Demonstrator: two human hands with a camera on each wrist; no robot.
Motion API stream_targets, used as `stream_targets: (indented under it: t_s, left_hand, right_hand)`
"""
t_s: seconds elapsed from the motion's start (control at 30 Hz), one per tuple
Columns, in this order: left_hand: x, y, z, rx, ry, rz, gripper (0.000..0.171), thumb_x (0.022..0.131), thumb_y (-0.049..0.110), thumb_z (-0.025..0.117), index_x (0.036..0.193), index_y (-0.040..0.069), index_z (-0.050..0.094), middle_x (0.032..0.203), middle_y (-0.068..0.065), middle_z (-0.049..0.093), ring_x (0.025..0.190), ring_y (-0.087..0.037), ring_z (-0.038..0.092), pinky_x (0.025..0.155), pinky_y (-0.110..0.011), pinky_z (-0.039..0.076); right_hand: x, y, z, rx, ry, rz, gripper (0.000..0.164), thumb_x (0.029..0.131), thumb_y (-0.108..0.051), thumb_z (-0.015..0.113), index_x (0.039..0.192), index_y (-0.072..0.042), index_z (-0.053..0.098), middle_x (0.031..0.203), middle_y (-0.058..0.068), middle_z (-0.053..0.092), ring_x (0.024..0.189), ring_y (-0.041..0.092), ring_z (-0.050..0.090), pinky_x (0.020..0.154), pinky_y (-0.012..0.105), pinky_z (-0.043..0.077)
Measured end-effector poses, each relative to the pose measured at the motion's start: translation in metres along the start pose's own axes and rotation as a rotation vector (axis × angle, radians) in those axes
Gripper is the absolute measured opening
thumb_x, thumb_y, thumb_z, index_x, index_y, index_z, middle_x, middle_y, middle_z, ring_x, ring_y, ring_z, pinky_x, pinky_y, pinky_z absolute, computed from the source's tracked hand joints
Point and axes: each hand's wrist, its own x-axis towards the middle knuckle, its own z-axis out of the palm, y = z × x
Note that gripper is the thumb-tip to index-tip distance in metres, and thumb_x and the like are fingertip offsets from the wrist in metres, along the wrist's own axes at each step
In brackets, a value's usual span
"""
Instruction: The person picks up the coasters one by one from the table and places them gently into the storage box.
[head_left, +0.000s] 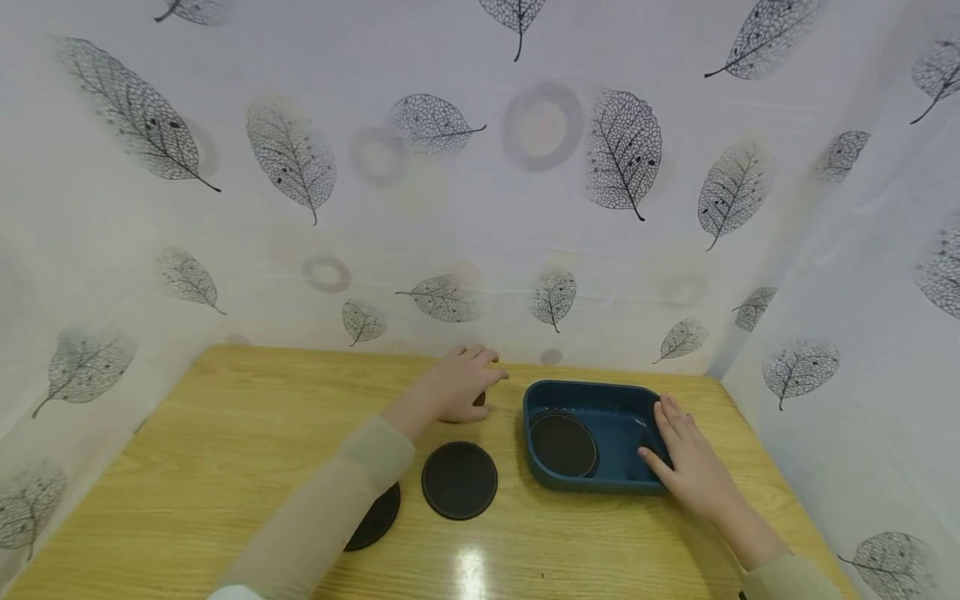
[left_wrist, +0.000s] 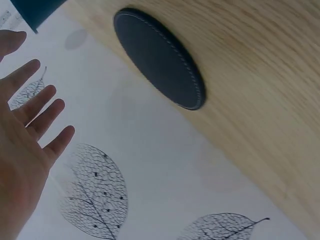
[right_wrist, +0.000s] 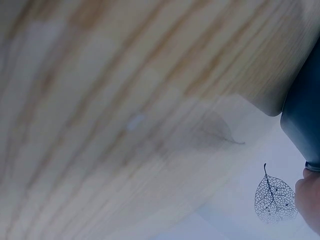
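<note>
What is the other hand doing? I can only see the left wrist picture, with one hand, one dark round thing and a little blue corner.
Observer: The right hand rests on the right end of a blue tray.
Operator: Ooh! Is anything inside the tray?
Observer: Yes, the head view shows one flat black disc lying in its left part.
Operator: And is anything hiding?
Observer: Yes, a second black disc is partly hidden by the left sleeve.
</note>
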Motion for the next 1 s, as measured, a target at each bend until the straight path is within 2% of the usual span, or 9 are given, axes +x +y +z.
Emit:
stream_targets:
  t_s: [0.2,0.37,0.67,0.83,1.0]
  left_hand:
    - [-0.007,-0.011,0.011,-0.016,0.003,-0.053,0.059,0.096,0.042,0.074,0.148,0.017,0.061,0.156,-0.015,0.052,0.147,-0.034,0.048,0.122,-0.056,0.039]
    - [-0.009,-0.017,0.018,-0.004,-0.034,-0.087,0.064,0.095,0.047,0.074,0.15,0.018,0.059,0.157,-0.016,0.05,0.147,-0.036,0.047,0.121,-0.055,0.04]
    - [-0.01,-0.019,0.028,0.03,-0.103,-0.133,0.069,0.093,0.053,0.075,0.151,0.02,0.056,0.156,-0.017,0.048,0.142,-0.036,0.049,0.117,-0.053,0.044]
    - [-0.009,-0.019,0.035,0.01,-0.169,-0.168,0.075,0.093,0.054,0.075,0.156,0.02,0.051,0.16,-0.017,0.045,0.148,-0.038,0.044,0.122,-0.053,0.04]
    - [-0.006,-0.021,0.043,-0.063,-0.199,-0.19,0.077,0.095,0.051,0.074,0.161,0.022,0.045,0.164,-0.017,0.04,0.152,-0.04,0.041,0.123,-0.056,0.039]
  right_hand:
    - [0.0,-0.001,0.0,0.002,-0.006,0.005,0.083,0.106,-0.034,0.064,0.161,0.015,0.027,0.171,0.035,0.021,0.162,0.048,0.018,0.134,0.031,-0.008]
    - [0.001,0.0,0.001,-0.007,-0.001,0.002,0.083,0.106,-0.035,0.063,0.161,0.015,0.027,0.171,0.035,0.021,0.162,0.048,0.019,0.132,0.026,-0.01]
    - [0.001,-0.003,-0.002,-0.01,0.007,-0.001,0.082,0.106,-0.036,0.062,0.16,0.015,0.028,0.17,0.035,0.023,0.162,0.047,0.019,0.133,0.028,-0.008]
    - [0.001,-0.002,-0.001,-0.007,0.001,0.0,0.082,0.105,-0.033,0.064,0.16,0.015,0.028,0.171,0.035,0.022,0.162,0.047,0.019,0.131,0.024,-0.011]
    - [0.0,-0.002,0.0,-0.01,0.015,-0.008,0.081,0.105,-0.033,0.065,0.159,0.016,0.03,0.17,0.035,0.024,0.162,0.047,0.02,0.132,0.025,-0.009]
